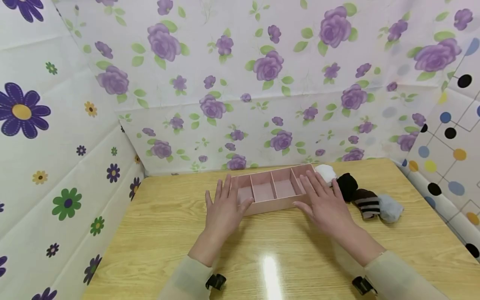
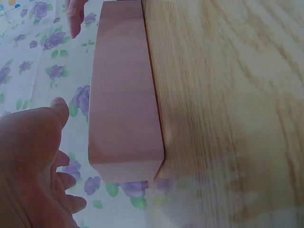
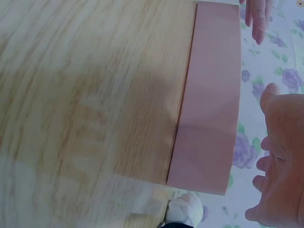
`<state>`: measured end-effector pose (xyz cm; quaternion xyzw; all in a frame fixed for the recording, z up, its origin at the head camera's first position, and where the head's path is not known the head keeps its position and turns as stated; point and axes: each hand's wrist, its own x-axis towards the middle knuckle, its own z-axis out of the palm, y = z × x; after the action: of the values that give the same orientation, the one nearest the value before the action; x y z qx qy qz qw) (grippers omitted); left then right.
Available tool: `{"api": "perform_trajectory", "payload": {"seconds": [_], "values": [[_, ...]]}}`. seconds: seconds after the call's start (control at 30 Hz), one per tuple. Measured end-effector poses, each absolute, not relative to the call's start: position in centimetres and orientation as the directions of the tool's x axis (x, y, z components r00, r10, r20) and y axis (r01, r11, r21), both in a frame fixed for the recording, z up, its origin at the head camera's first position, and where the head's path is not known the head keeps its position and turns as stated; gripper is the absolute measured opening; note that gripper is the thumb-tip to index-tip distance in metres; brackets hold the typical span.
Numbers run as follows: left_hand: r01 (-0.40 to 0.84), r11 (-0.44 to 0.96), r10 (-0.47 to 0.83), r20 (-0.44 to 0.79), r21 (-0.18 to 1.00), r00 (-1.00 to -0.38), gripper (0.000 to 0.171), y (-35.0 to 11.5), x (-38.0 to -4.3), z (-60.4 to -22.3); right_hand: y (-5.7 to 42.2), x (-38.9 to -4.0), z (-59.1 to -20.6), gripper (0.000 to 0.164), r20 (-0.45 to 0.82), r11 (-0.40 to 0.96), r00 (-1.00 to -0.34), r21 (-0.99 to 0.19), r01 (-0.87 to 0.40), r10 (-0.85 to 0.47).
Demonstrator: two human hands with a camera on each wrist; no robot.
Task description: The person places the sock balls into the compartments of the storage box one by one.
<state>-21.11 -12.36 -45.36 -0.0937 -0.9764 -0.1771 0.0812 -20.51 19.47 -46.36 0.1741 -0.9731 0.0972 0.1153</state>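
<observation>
A long pink box, split by thin dividers into a row of compartments, sits on the wooden table. No contents show in the compartments that I can see. Over its left end is my left hand, fingers straight and spread. My right hand is over the right end in the same way, hiding part of the last compartment. Both wrist views show the hands apart from the box, above its rim, holding nothing. Right of the box lie balled-up cloth bundles that look like socks: white, black, brown striped and light grey.
The wooden table reaches back to a flowered cloth wall close behind the box. Patterned cloth also hangs on the left and right sides. Black wrist cameras are strapped at both cuffs.
</observation>
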Motion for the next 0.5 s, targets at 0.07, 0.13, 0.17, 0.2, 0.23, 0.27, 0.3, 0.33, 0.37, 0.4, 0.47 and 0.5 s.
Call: {"api": "perform_trajectory", "payload": {"seconds": [0.07, 0.13, 0.17, 0.2, 0.23, 0.27, 0.3, 0.33, 0.37, 0.4, 0.47, 0.5], "values": [[0.203, 0.916, 0.145, 0.186, 0.346, -0.972, 0.089, -12.47, -21.18, -45.37, 19.37, -20.62, -46.39, 0.084, 0.256, 0.919, -0.913, -0.153, -0.363, -0.318], [0.194, 0.916, 0.138, 0.179, 0.351, -0.974, 0.089, -12.57, -21.28, -45.4, 19.34, -20.76, -46.46, 0.084, 0.257, 0.919, -0.912, -0.151, -0.364, -0.319], [0.191, 0.917, 0.135, 0.176, 0.352, -0.975, 0.09, -12.61, -21.34, -45.43, 19.34, -20.83, -46.49, 0.083, 0.259, 0.919, -0.912, -0.15, -0.364, -0.319], [0.187, 0.918, 0.133, 0.172, 0.35, -0.976, 0.09, -12.65, -21.41, -45.47, 19.34, -20.92, -46.52, 0.083, 0.262, 0.919, -0.911, -0.149, -0.364, -0.318], [0.183, 0.92, 0.13, 0.171, 0.347, -0.977, 0.09, -12.69, -21.48, -45.53, 19.36, -21.03, -46.57, 0.083, 0.266, 0.919, -0.91, -0.148, -0.365, -0.318], [0.18, 0.921, 0.127, 0.171, 0.345, -0.977, 0.09, -12.72, -21.55, -45.6, 19.38, -21.13, -46.58, 0.082, 0.271, 0.919, -0.909, -0.146, -0.365, -0.318], [0.177, 0.922, 0.123, 0.173, 0.346, -0.977, 0.09, -12.74, -21.63, -45.67, 19.4, -21.23, -46.61, 0.082, 0.273, 0.919, -0.908, -0.146, -0.366, -0.318], [0.173, 0.922, 0.119, 0.173, 0.346, -0.978, 0.09, -12.76, -21.69, -45.74, 19.43, -21.33, -46.64, 0.082, 0.273, 0.919, -0.908, -0.148, -0.365, -0.317], [0.168, 0.921, 0.113, 0.174, 0.352, -0.978, 0.09, -12.75, -21.74, -45.8, 19.45, -21.42, -46.66, 0.081, 0.272, 0.919, -0.908, -0.15, -0.366, -0.317], [0.164, 0.92, 0.107, 0.174, 0.356, -0.979, 0.09, -12.72, -21.77, -45.87, 19.48, -21.47, -46.68, 0.081, 0.268, 0.919, -0.91, -0.152, -0.365, -0.317], [0.161, 0.914, 0.103, 0.171, 0.373, -0.98, 0.09, -12.61, -21.78, -46.0, 19.62, -21.51, -46.75, 0.081, 0.257, 0.921, -0.915, -0.159, -0.357, -0.31], [0.158, 0.913, 0.102, 0.165, 0.377, -0.981, 0.091, -12.55, -21.8, -46.07, 19.69, -21.52, -46.77, 0.082, 0.252, 0.922, -0.918, -0.161, -0.352, -0.306]]}}
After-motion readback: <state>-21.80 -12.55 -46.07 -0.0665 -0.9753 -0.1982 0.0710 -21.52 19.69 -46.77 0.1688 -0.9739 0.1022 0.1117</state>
